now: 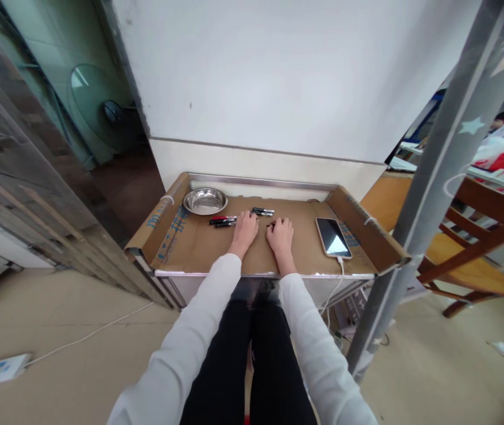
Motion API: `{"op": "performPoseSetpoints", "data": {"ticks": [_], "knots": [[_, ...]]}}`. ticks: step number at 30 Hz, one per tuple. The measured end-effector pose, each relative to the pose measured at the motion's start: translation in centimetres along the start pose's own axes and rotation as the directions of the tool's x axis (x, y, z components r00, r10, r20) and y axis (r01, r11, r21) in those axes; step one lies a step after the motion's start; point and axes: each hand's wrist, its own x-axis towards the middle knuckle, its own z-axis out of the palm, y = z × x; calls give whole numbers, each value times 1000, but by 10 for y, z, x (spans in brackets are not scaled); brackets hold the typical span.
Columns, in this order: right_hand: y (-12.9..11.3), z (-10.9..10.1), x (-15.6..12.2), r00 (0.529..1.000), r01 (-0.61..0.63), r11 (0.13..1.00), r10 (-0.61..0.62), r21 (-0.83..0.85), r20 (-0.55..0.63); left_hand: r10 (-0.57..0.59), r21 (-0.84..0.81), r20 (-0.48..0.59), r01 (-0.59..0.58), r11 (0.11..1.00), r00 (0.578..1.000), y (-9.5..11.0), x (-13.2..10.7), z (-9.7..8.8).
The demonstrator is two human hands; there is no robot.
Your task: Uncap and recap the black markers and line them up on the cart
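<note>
My left hand rests over the cardboard-covered surface with its fingers curled, and a thin tip shows by its index finger, apparently a pen's. Beside its left edge lie several red and black pens, their right ends partly hidden by the hand. Just beyond its fingertips is another group of black pens. A short gap to the right, my right hand is closed, fingers bent downward. At its fingertips a small dark piece sticks out, too small to name.
A round metal dish stands at the back left. To the right lies a phone with a white cable hanging over the front edge. Raised cardboard sides border the table, and a grey metal post rises at the right.
</note>
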Motion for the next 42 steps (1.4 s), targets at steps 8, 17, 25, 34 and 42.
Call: {"op": "performPoseSetpoints", "data": {"ticks": [8, 17, 25, 34, 42], "knots": [[4, 1, 3, 998, 36, 999, -34, -33, 57, 94, -84, 29, -91, 992, 995, 0, 0, -2], [7, 0, 6, 994, 100, 989, -105, 107, 40, 150, -328, -3, -142, 934, 989, -2, -3, -3], [6, -2, 6, 979, 184, 948, -200, 258, 36, 162, -605, -63, -167, 779, 985, -4, 1, 0], [8, 1, 6, 983, 169, 982, -174, 80, 55, 171, -312, -33, -173, 934, 985, -3, 0, 3], [6, 1, 5, 995, 97, 994, -98, 48, 25, 131, -86, 18, -129, 988, 991, 1, -2, 1]]}}
